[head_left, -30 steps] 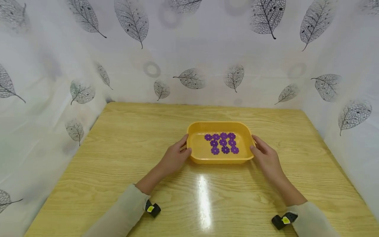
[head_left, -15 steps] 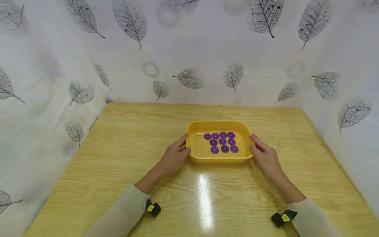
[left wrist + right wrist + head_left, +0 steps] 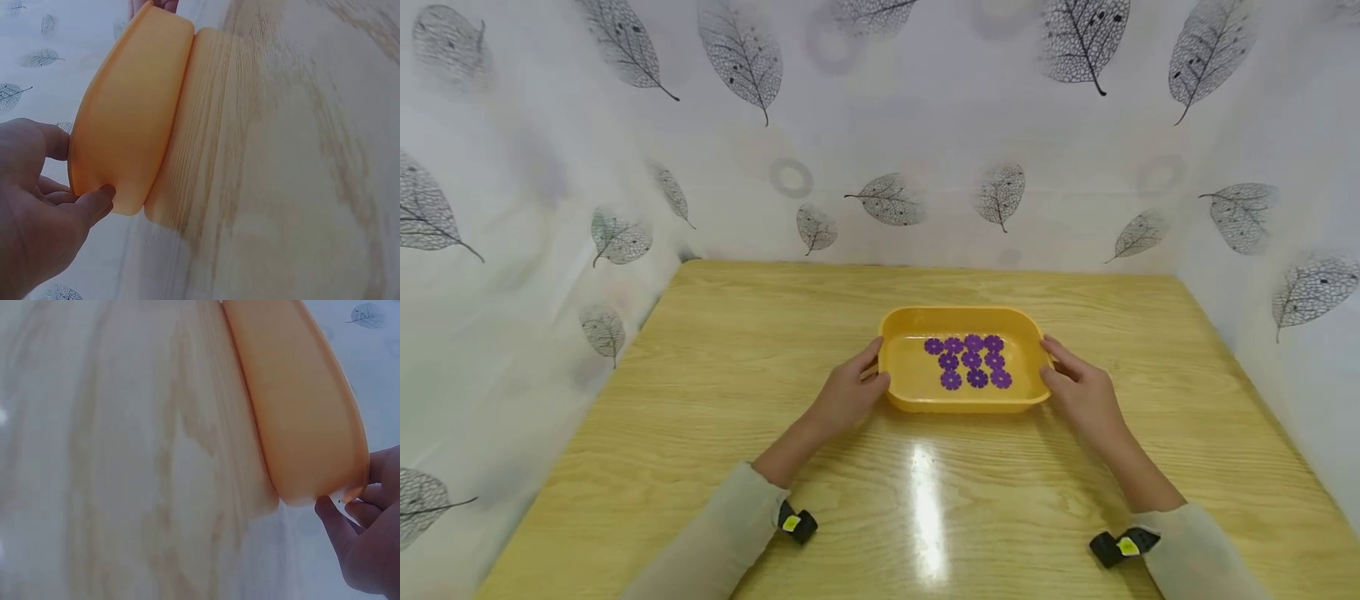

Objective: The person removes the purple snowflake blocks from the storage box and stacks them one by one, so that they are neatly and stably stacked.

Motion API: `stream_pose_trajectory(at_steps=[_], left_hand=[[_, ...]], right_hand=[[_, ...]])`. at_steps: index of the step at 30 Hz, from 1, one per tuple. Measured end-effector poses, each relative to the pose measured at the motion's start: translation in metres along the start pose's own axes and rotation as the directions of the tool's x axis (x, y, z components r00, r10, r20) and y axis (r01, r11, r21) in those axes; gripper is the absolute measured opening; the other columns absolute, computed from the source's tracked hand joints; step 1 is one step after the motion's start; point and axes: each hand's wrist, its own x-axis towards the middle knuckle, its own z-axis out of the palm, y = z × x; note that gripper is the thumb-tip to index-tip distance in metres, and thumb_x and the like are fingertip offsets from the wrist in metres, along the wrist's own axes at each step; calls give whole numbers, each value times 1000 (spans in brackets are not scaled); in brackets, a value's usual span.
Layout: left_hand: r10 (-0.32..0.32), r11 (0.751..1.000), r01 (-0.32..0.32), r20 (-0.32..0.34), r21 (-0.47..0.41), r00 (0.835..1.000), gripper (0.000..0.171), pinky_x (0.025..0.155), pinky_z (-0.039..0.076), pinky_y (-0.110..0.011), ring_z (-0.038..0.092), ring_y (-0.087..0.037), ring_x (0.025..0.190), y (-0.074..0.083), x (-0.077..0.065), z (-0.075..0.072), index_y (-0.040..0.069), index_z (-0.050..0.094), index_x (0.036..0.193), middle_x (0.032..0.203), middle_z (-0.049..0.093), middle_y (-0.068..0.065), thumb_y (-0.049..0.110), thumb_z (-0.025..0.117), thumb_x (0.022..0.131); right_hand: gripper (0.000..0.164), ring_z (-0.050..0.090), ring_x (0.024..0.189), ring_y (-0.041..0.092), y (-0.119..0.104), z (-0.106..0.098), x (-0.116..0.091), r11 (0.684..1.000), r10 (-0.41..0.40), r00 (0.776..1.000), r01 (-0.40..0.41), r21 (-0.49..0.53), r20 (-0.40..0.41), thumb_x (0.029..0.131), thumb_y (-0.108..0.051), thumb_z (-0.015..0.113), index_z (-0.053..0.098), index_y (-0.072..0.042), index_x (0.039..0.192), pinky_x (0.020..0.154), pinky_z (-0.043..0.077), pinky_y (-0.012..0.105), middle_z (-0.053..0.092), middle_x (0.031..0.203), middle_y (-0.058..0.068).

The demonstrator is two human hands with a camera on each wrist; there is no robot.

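Observation:
A yellow plastic tray with rounded corners sits past the middle of the table. Inside it lie several purple flower-shaped discs, flat and close together in uneven rows. My left hand grips the tray's left end, thumb toward the near corner. At the opposite end my right hand holds it the same way. In the left wrist view, the thumb presses on the outer wall of the tray. The right wrist view shows thumb and fingers at the end of the tray; the discs are hidden there.
The wood-grain table extends around the tray, with a bright light reflection in front of it. A white curtain printed with grey leaves closes off the back and both sides. Each wrist wears a small black camera on a strap.
The whole head view has shifted slightly, so everything appears a little further right. Both hands keep their hold on the tray, and the discs lie as before.

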Motion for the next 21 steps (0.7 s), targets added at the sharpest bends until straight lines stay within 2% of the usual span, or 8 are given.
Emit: stream_pose_trajectory(at_steps=[6,12,21], left_hand=[[-28,1000,28,-24,7,999,64,105,47,-37,47,-24,141,1,1,2,14,26,160,160,38,-11,20,54,102],[-55,998,56,-26,22,998,65,105,47,-34,46,-23,142,0,2,1,13,26,160,161,37,-11,20,54,101],[-46,999,46,-30,16,999,65,106,46,-35,45,-24,143,0,3,0,12,26,160,161,35,-11,21,54,101]], right_hand=[[51,53,130,38,-2,-3,2,1000,8,1000,-8,10,9,104,-26,57,45,-15,152,82,46,4,41,158,8],[51,55,127,36,-7,-8,8,999,28,999,-27,-36,37,103,-28,57,46,-16,152,77,49,8,42,158,8],[51,55,128,35,-10,-7,15,997,52,998,-51,-59,21,103,-27,56,47,-16,151,76,48,7,44,157,6]])
